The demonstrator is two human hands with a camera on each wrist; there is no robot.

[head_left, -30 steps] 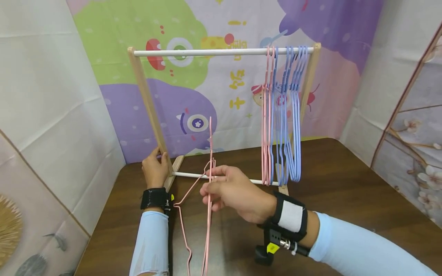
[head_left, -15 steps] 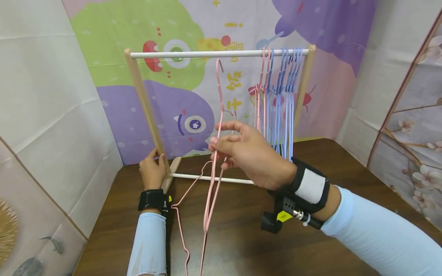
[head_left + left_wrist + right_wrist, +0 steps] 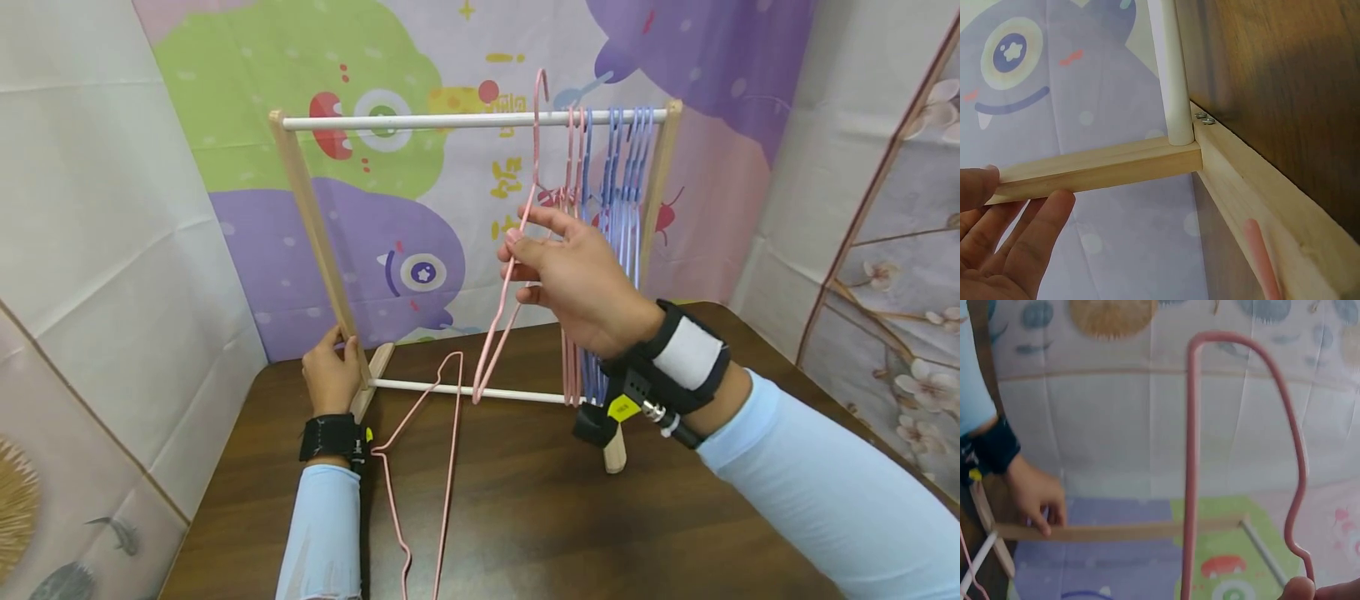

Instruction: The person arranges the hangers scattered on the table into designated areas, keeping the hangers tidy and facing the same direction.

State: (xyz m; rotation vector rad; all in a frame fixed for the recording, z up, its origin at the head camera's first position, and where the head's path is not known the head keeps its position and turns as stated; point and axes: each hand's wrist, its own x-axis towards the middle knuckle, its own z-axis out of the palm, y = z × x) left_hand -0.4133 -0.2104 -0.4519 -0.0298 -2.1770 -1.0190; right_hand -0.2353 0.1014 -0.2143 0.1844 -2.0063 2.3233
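Observation:
My right hand pinches a pink wire hanger between thumb and fingers. The hanger is upright, its hook higher in view than the rack's white top rail; I cannot tell whether the hook is over the rail. In the right wrist view the held hanger shows its rounded end. My left hand grips the rack's left wooden post low down, thumb and fingers on either side of the post in the left wrist view. A second pink hanger lies on the table left of centre.
Several pink hangers and blue hangers hang at the rail's right end, partly behind my right hand. The rack's right foot and lower white bar stand on the brown table. A printed cloth hangs behind.
My right hand has lifted the pink hanger up and to the right, from low over the table to the rail's height. My left hand has stayed on the post.

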